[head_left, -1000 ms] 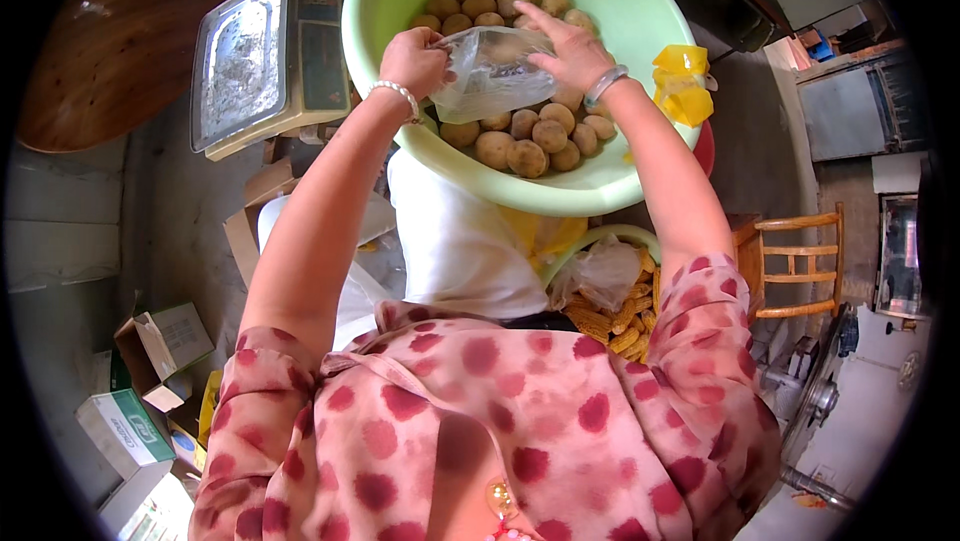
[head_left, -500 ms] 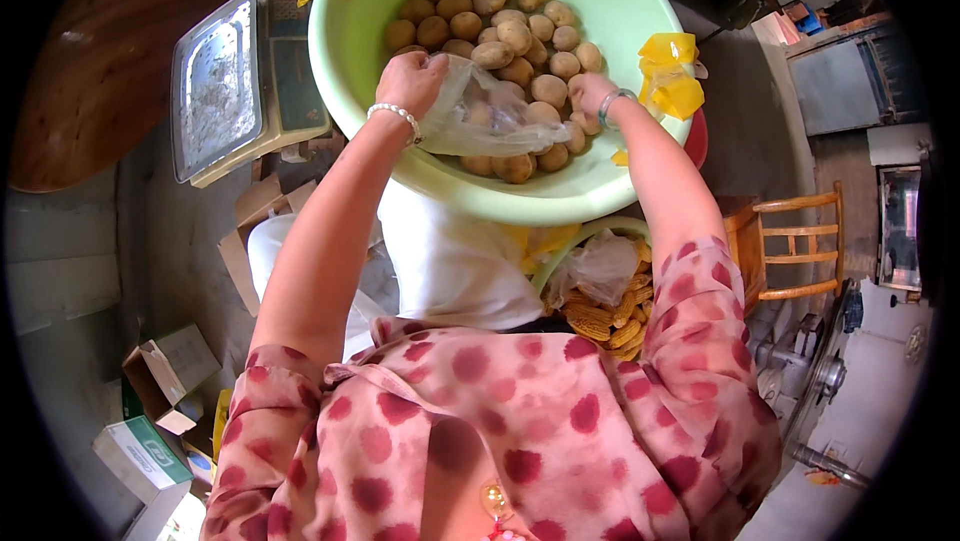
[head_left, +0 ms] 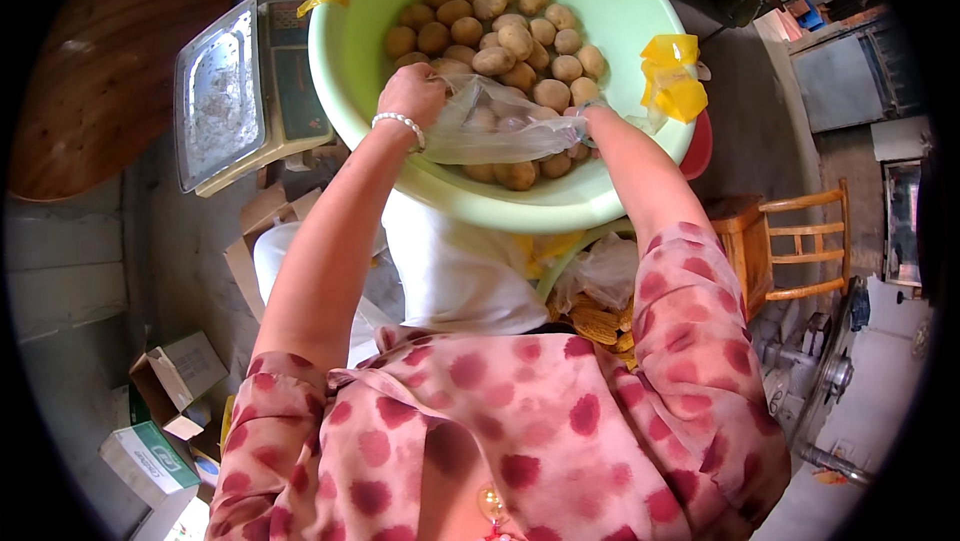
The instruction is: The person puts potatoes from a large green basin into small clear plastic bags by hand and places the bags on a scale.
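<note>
A large pale green basin [head_left: 340,31] holds many round brown potatoes [head_left: 515,39]. Over the potatoes in its near half lies a clear plastic bag [head_left: 490,146], with several potatoes showing through it. My left hand [head_left: 412,96], a white bead bracelet at its wrist, is closed on the bag's left edge. My right hand [head_left: 588,125], wearing a bangle, reaches to the bag's right end. Its fingers are hidden by the plastic and the wrist, so I cannot see what they hold.
A scale [head_left: 225,96] with a metal tray stands left of the basin. Yellow plastic [head_left: 672,79] hangs on the basin's right rim. Below the basin are corn cobs [head_left: 592,321] in a green container. A wooden chair [head_left: 805,241] is at right, open cardboard boxes [head_left: 178,381] at lower left.
My right hand has moved down and left from the potatoes to the bag's right end. My left hand keeps its grip on the bag, slightly lower.
</note>
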`<state>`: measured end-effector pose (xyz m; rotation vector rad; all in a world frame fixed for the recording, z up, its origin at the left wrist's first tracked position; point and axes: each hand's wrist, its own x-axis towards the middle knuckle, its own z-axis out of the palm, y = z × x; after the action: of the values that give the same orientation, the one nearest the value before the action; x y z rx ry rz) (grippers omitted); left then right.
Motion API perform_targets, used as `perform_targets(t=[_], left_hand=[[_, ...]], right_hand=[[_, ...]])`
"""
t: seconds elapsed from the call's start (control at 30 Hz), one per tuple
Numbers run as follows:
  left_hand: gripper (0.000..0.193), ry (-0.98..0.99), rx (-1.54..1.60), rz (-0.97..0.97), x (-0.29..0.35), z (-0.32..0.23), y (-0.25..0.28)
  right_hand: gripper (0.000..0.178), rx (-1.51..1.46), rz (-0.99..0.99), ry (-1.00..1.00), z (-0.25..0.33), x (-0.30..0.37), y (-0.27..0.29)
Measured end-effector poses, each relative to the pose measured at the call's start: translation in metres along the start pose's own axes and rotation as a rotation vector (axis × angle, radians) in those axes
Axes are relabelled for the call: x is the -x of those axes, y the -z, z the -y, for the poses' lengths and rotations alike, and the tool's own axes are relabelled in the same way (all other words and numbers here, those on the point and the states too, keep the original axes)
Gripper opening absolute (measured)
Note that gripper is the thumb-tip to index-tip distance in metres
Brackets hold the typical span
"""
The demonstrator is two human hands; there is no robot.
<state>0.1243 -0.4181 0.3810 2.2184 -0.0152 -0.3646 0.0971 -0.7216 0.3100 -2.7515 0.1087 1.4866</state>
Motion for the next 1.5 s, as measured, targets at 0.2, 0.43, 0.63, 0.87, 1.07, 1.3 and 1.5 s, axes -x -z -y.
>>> perform_targets(t=[0.2,0.43,0.63,0.87,1.07,1.3,1.5], left_hand=[[0.030,-0.009,-0.087,0.001,0.004,-0.002,-0.001],[0.027,-0.136,-0.224,-0.111,0.009,-0.005,-0.002],[0.028,-0.118,-0.237,-0.066,0.010,-0.006,0.001],[0.028,-0.130,-0.191,0.056,0.017,-0.016,0.004],[0.030,-0.165,-0.162,0.086,0.019,-0.018,0.006],[0.034,-0.127,-0.164,0.060,0.014,-0.014,0.005],[0.030,-0.131,-0.154,0.038,0.013,-0.014,0.006]], right_hand=[[0.039,-0.010,-0.302,-0.069,0.003,0.008,0.011],[0.044,-1.038,-0.514,0.227,0.010,0.064,0.054],[0.048,-1.290,-0.046,0.972,0.073,0.106,0.058],[0.049,-0.495,-0.358,0.777,0.117,0.043,0.003],[0.043,-0.250,-0.653,0.486,0.120,0.032,-0.008],[0.020,-0.642,-0.403,0.651,0.101,0.038,0.038],[0.017,-0.645,-0.616,0.074,0.002,0.043,0.059]])
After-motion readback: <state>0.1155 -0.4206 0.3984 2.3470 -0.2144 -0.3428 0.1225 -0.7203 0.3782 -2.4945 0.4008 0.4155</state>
